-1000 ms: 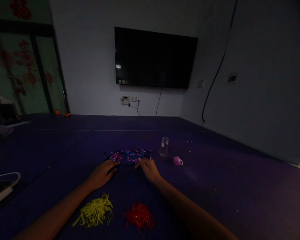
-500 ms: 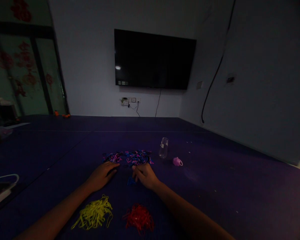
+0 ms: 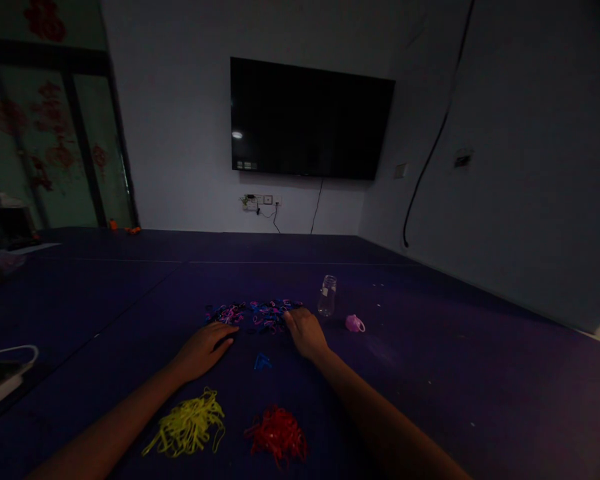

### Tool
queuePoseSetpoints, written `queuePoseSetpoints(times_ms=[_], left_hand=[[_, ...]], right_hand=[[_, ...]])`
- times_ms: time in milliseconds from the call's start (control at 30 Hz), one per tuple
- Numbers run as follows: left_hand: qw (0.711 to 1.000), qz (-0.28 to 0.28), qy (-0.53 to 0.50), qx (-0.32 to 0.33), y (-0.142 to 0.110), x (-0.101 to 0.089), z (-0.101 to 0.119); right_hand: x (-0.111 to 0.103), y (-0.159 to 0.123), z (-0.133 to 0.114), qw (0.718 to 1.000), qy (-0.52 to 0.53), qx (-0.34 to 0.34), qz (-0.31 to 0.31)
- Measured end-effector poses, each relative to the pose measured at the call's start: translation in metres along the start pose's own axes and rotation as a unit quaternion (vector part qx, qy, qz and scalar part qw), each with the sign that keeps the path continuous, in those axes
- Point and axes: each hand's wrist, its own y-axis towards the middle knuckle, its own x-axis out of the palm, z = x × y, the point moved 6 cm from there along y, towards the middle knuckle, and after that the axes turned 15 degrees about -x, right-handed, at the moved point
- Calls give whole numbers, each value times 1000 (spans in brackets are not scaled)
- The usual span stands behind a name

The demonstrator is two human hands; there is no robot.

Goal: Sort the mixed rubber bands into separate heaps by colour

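A spread-out pile of small pink, blue and dark rubber bands (image 3: 270, 313) lies on the purple surface. My left hand (image 3: 205, 348) rests flat at the near left edge of the pile, fingers stretched out, holding nothing. At the pile's right edge, my right hand (image 3: 307, 335) has its fingers bent down among the bands; its fingertips are partly hidden, and whatever is between them does not show. Between the hands and nearer to me lie a few blue rubber bands (image 3: 263, 361), apart from the pile. A yellow heap of bands (image 3: 190, 425) and a red heap of bands (image 3: 277, 435) lie closest to me.
Just beyond my right hand stands a clear bottle (image 3: 327, 297), with a pink cap with a ring (image 3: 354, 324) to its right. A white-edged object (image 3: 3, 393) sits at the left edge. A television (image 3: 310, 120) hangs on the far wall.
My right hand has moved away from the blue bands, right and forward to the pile's right edge. The blue bands now lie uncovered. My left hand has stayed in place.
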Motion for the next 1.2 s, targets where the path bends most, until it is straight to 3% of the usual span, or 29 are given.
queuePoseSetpoints(times_ms=[300,467,733,1200], left_hand=[[1000,-1,2,-5,0,0,0],[1000,-6,1,-5,0,-1,1],[1000,-1,0,-5,0,0,0],[1000,-1,-7,-2,0,1,-1]], right_hand=[[5,0,-5,998,-18,-3,-58],[6,0,-2,999,1,2,-46],[-2,0,5,999,28,28,27],[2,0,1,999,-13,23,-26]])
